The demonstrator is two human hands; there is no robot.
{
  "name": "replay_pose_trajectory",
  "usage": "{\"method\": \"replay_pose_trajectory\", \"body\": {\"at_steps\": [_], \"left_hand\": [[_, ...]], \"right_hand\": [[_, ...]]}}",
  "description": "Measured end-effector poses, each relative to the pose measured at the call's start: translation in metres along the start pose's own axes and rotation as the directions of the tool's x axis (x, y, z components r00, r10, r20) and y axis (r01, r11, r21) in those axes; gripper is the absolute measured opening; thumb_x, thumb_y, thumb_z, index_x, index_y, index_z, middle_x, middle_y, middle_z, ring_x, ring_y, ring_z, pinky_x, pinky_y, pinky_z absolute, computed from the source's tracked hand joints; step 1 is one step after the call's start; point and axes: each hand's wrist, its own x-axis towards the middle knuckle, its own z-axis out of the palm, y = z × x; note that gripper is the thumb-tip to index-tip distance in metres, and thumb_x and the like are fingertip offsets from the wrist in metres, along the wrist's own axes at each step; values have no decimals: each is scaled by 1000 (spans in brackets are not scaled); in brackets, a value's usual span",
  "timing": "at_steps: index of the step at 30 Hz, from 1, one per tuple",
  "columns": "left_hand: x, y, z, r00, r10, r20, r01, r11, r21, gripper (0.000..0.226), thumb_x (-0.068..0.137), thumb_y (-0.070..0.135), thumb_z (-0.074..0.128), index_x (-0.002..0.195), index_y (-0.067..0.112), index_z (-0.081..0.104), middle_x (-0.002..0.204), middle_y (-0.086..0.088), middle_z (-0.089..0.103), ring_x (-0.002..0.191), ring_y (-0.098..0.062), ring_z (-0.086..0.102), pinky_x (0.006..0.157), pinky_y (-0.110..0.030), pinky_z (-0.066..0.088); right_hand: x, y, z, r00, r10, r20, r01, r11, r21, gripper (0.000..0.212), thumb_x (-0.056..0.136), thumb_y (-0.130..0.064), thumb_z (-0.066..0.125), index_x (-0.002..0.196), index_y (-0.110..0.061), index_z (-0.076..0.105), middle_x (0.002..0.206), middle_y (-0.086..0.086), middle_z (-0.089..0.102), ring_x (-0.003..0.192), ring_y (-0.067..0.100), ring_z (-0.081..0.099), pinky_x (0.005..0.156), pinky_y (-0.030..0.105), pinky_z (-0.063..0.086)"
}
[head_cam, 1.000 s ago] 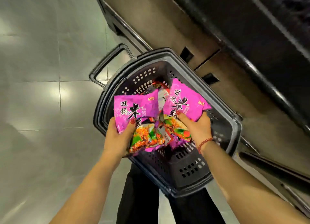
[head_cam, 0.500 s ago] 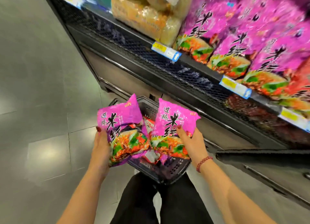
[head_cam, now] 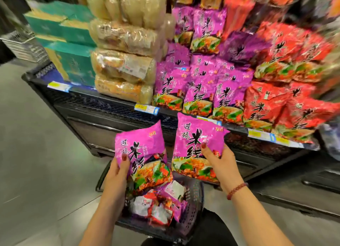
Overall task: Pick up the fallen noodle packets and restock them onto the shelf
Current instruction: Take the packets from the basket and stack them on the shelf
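The shelf (head_cam: 92, 102) holds pink packs (head_cam: 198, 91), red packs (head_cam: 276, 102) right of them; a basket (head_cam: 195, 207) of more sits below it. Before the shelf, the left hand (head_cam: 117, 174) grips the left packet (head_cam: 139, 144), the right hand (head_cam: 222, 164) the right packet (head_cam: 193, 140) — thumbs on front.

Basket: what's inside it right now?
Several loose packets, pink and red-and-white, lie jumbled in the basket. The left hand with its pink packet hides the left side; the right hand with a second pink packet hides the far edge. The bottom layer can't be seen.
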Motion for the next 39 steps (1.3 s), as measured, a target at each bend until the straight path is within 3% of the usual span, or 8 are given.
{"method": "replay_pose_trajectory", "body": {"at_steps": [5,10,20,25,29,33,36,39], "left_hand": [[31,21,36,995,86,42,-84,996,-38,15,96,33,57,106,30,67,107,3,68,106,-23,58,97,-51,42],[69,56,89,976,164,145,-159,986,-41,32,87,43,63,116,31,64,125,-4,66,123,-31,56,105,-63,37],[168,145,202,936,301,180,-303,953,-19,43,82,46,63,122,31,61,126,-2,66,122,-26,58,106,-59,39],[219,164,232,952,269,144,-270,963,-11,70,67,62,72,128,33,56,134,0,60,125,-28,54,104,-62,39],[250,179,253,945,296,141,-302,953,26,33,77,51,66,105,35,67,123,-4,65,119,-31,57,100,-65,41],[283,189,271,943,321,93,-322,947,1,13,97,31,56,106,29,65,116,-4,69,115,-31,61,96,-53,49],[305,194,284,930,366,30,-367,928,60,14,101,28,52,108,25,63,113,-1,70,113,-26,62,96,-46,50],[324,195,292,938,347,-5,-340,923,181,37,99,34,52,133,19,54,129,-3,62,119,-21,58,101,-41,46]], "right_hand": [[23,-19,-24,998,-15,-62,18,999,49,35,71,-41,67,103,-31,60,97,-11,69,83,-7,64,70,12,49],[71,-46,-50,992,-86,-97,89,996,25,21,82,-31,67,102,-28,60,92,-11,67,82,-3,63,64,7,47],[228,-117,-102,976,-211,-47,213,976,44,17,90,-19,64,103,-30,60,98,-17,65,77,-16,60,64,4,45],[294,-122,-118,984,-180,-11,180,983,28,33,88,-27,67,119,-23,59,110,-12,67,105,7,61,99,34,45],[334,-130,-122,983,-178,48,175,982,67,41,86,-28,68,125,-19,57,110,-12,66,103,4,60,102,36,43],[370,-131,-122,979,-199,40,194,975,109,72,76,-44,77,135,-14,51,125,-4,64,119,14,57,108,41,40],[387,-127,-118,983,-183,33,177,974,142,52,85,-25,71,132,-13,53,119,-3,66,112,13,60,106,42,43],[397,-119,-114,987,-154,33,146,972,186,57,87,-22,68,139,-16,46,128,-2,62,119,12,56,107,37,40]]}}
